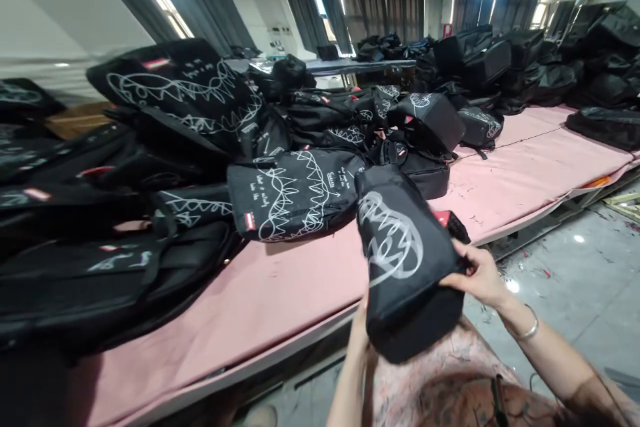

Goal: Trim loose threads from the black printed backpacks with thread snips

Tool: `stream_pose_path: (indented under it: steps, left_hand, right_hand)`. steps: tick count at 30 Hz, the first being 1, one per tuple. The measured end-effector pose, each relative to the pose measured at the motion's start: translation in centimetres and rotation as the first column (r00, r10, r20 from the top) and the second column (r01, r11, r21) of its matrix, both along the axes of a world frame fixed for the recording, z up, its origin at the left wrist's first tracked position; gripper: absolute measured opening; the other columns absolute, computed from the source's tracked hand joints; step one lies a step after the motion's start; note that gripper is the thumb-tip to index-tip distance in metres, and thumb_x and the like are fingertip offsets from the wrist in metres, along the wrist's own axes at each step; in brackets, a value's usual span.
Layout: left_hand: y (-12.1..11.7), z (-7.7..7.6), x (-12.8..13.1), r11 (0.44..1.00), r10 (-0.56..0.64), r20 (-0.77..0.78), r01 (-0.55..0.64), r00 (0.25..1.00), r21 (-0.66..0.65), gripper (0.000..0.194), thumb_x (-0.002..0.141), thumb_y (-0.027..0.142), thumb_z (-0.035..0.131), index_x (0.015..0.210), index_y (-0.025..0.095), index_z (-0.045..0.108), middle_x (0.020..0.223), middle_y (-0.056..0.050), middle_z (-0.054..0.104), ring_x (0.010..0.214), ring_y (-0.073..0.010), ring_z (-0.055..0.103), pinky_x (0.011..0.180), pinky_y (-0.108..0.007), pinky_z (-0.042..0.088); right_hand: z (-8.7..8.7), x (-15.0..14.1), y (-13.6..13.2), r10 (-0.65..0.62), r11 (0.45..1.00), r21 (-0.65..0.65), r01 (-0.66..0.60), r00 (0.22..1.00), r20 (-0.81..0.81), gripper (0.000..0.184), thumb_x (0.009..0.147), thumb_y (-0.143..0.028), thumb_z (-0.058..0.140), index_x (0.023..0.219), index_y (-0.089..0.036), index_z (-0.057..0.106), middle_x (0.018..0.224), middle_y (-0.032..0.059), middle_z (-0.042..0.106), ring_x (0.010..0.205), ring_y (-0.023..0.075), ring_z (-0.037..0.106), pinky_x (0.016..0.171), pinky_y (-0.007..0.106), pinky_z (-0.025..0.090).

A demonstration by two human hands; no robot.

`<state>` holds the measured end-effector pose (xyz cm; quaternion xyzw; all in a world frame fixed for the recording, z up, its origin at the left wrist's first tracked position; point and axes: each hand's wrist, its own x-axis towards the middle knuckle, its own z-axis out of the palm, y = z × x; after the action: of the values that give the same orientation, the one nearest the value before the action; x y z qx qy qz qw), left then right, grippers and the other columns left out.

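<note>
Spanning the work area, the pink-covered bench (310, 280) carries heaped black backpacks (175, 93), many with white scribble print. One printed backpack (300, 193) lies flat on the bench. Just beside it, the held bag (400, 247) is positioned at the bench's near edge, tilted, flat end toward the person. The right hand (477, 273) grips its right side, fingers closed on the fabric edge. The left hand (360, 323) contacts its left side; its finger opening cannot be told from my position. A silver bangle (531, 325) encircles the right wrist.
</note>
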<state>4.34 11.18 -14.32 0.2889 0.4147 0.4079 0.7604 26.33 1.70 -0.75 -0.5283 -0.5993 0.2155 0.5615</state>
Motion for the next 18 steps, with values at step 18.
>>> stream_pose_path:
  steps: [18]
  left_hand:
    - [-3.1, -1.6, -1.0, 0.945, 0.258, -0.276, -0.183, 0.926, 0.270, 0.046, 0.053, 0.009, 0.074, 0.096, 0.026, 0.067, 0.126, -0.003, 0.050, 0.124, -0.0223, 0.036, 0.107, -0.033, 0.024]
  right_hand:
    - [-11.1, -7.3, -0.6, 0.506, 0.862, -0.435, -0.260, 0.399, 0.765, 0.029, 0.084, -0.013, 0.045, 0.110, -0.019, 0.057, 0.129, 0.0086, 0.051, 0.081, 0.0186, 0.061, 0.070, 0.031, 0.041]
